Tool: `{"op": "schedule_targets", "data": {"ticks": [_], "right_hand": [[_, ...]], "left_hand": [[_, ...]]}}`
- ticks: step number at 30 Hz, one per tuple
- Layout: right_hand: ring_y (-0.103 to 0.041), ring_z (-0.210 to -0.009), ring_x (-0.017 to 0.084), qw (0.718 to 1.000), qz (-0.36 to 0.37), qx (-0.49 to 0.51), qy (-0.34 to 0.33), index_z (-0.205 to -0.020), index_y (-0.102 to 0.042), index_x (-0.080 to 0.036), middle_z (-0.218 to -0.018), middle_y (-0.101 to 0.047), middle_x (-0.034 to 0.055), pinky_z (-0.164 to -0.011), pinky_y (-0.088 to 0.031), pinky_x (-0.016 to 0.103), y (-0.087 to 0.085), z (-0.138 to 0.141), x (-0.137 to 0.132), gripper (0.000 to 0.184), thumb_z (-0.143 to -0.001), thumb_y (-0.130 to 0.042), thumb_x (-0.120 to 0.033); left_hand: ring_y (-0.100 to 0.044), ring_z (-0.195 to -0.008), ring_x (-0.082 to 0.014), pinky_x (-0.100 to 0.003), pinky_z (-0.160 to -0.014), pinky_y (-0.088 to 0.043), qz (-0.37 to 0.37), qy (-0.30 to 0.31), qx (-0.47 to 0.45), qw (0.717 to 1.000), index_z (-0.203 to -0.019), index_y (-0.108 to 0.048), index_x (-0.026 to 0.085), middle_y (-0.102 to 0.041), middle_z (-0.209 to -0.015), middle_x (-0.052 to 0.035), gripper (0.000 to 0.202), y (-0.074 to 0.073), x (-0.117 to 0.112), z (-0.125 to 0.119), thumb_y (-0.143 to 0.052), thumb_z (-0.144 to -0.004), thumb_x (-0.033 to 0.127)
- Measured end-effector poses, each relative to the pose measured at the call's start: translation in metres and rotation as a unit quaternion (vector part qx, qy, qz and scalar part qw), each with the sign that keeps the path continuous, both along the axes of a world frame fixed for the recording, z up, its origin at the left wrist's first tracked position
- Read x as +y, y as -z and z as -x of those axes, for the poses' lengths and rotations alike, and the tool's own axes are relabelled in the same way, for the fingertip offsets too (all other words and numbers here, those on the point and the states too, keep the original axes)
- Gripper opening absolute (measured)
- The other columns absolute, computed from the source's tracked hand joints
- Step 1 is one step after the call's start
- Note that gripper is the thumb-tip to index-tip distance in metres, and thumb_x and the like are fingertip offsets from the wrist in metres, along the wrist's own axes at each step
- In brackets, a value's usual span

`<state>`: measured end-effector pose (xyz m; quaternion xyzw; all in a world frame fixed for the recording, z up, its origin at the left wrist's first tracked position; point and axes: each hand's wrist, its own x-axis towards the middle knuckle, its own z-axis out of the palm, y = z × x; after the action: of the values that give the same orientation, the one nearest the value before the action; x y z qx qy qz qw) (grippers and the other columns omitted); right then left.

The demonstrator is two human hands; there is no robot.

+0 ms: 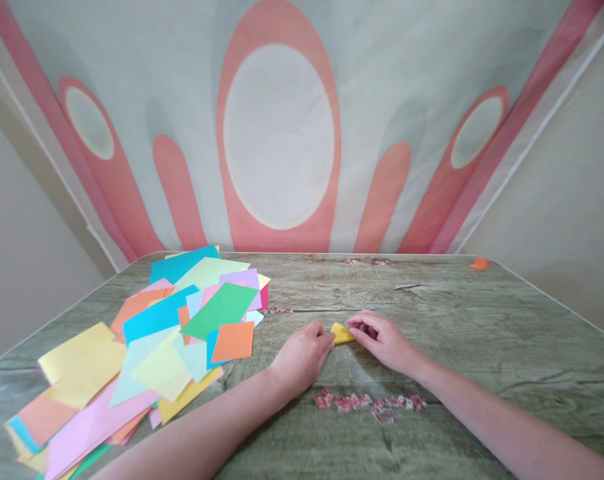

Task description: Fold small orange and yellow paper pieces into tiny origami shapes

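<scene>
A small folded piece of yellow paper [341,333] lies between my two hands near the middle of the table. My left hand [305,357] grips its left end, fingers curled and pressed together. At its right end, the thumb and fingers of my right hand [379,339] pinch the paper. Parts of the paper's edges are hidden under my fingertips. The folds are too small to make out in detail.
Many loose coloured paper sheets [162,360] overlap in a heap on the left of the wood-patterned table [462,347]. An orange folded paper piece [479,262] sits near the far right corner. Behind the table hangs a pink and grey patterned cloth [282,240].
</scene>
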<state>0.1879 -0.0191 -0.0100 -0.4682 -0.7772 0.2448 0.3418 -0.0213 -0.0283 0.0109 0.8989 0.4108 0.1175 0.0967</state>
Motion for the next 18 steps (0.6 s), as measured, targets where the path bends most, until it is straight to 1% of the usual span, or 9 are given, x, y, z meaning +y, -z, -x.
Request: {"op": "schedule_targets", "data": {"ticks": [2,4,9,12,15,18], "right_hand": [[-0.054,-0.067,0.013,0.999,0.003,-0.009,-0.036,-0.094,-0.063,-0.018,-0.084,-0.06,0.0053,-0.059,-0.043,0.025,-0.002,-0.004,-0.002,0.021,-0.084,-0.049,-0.032],[-0.054,-0.069,0.014,0.998,0.005,-0.014,-0.057,-0.096,-0.064,-0.02,-0.088,-0.06,0.0062,-0.06,-0.044,0.025,-0.003,-0.007,-0.003,0.022,-0.085,-0.049,-0.031],[-0.056,-0.079,0.015,0.996,-0.009,-0.029,-0.078,-0.096,-0.066,-0.023,-0.091,-0.059,0.0057,-0.071,-0.047,0.029,-0.006,-0.007,-0.005,0.022,-0.086,-0.047,-0.027],[-0.056,-0.08,0.016,0.996,-0.03,-0.038,-0.072,-0.095,-0.066,-0.023,-0.089,-0.06,0.0059,-0.072,-0.047,0.03,-0.007,-0.005,-0.008,0.023,-0.087,-0.045,-0.027],[-0.056,-0.08,0.017,0.996,-0.061,-0.047,-0.051,-0.093,-0.067,-0.022,-0.088,-0.06,0.0064,-0.072,-0.047,0.03,-0.005,-0.003,-0.012,0.024,-0.088,-0.044,-0.028],[-0.056,-0.081,0.017,0.992,-0.091,-0.069,-0.044,-0.092,-0.067,-0.023,-0.087,-0.061,0.0063,-0.074,-0.047,0.032,-0.003,-0.002,-0.014,0.023,-0.087,-0.045,-0.027]], "left_hand": [[-0.051,-0.075,-0.0134,-0.024,-0.072,-0.043,-0.003,-0.003,0.008,1.0,-0.096,-0.058,0.019,-0.049,-0.085,-0.0039,0.03,-0.001,0.0,0.0,-0.03,-0.092,0.028],[-0.051,-0.074,-0.0131,-0.024,-0.071,-0.043,-0.006,-0.006,0.016,1.0,-0.095,-0.058,0.019,-0.049,-0.085,-0.0039,0.031,-0.002,-0.001,0.0,-0.029,-0.092,0.029],[-0.051,-0.071,-0.0133,-0.024,-0.067,-0.043,-0.031,-0.005,0.043,0.999,-0.098,-0.059,0.021,-0.05,-0.083,-0.0037,0.033,-0.004,-0.001,0.0,-0.028,-0.092,0.032],[-0.052,-0.07,-0.0139,-0.025,-0.067,-0.043,-0.038,-0.009,0.05,0.998,-0.099,-0.059,0.023,-0.051,-0.081,-0.0035,0.034,-0.004,0.001,0.001,-0.028,-0.092,0.033],[-0.054,-0.072,-0.0141,-0.024,-0.067,-0.044,-0.022,-0.012,0.044,0.999,-0.101,-0.059,0.024,-0.052,-0.08,-0.0035,0.035,-0.003,0.003,0.002,-0.027,-0.092,0.034],[-0.055,-0.073,-0.0141,-0.024,-0.067,-0.044,-0.007,-0.013,0.031,0.999,-0.104,-0.059,0.025,-0.053,-0.082,-0.0034,0.035,-0.002,0.006,0.004,-0.027,-0.092,0.034]]}}
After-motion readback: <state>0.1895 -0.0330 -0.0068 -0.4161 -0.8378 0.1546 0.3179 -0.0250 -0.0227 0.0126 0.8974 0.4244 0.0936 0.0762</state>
